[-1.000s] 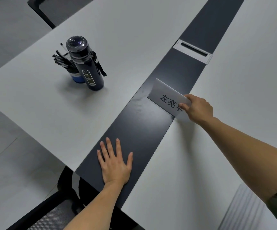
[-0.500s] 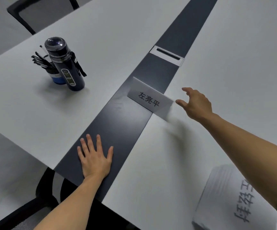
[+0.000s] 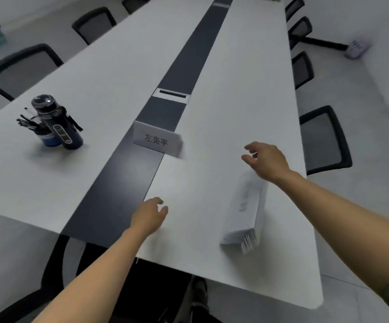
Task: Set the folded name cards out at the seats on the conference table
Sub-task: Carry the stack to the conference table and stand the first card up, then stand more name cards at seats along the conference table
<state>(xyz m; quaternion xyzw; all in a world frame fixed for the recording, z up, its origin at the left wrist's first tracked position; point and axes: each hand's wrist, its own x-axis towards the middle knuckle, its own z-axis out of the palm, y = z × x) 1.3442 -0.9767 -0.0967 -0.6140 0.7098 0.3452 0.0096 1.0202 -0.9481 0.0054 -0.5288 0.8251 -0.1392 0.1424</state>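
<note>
Right hand [image 3: 268,160] has released the card [image 3: 157,139]: fingers loosely spread, holding nothing. Left hand [image 3: 150,216] has lifted, relaxed and empty. Card stands upright on the strip's [image 3: 109,194] right edge. Stack [image 3: 244,210], right of the strip, is the likely next pickup.

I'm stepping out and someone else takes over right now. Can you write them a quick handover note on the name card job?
Left hand: relaxed, holds nothing, over the near end of the table beside the dark centre strip.
Right hand: loosely curled, holds nothing, above the far end of the card stack.
Done: one name card stands upright on that strip, print facing the near end.
Left: the stack lies flat on the white top; no card shows at the nearer side chairs. Probably take the next card from the stack.
</note>
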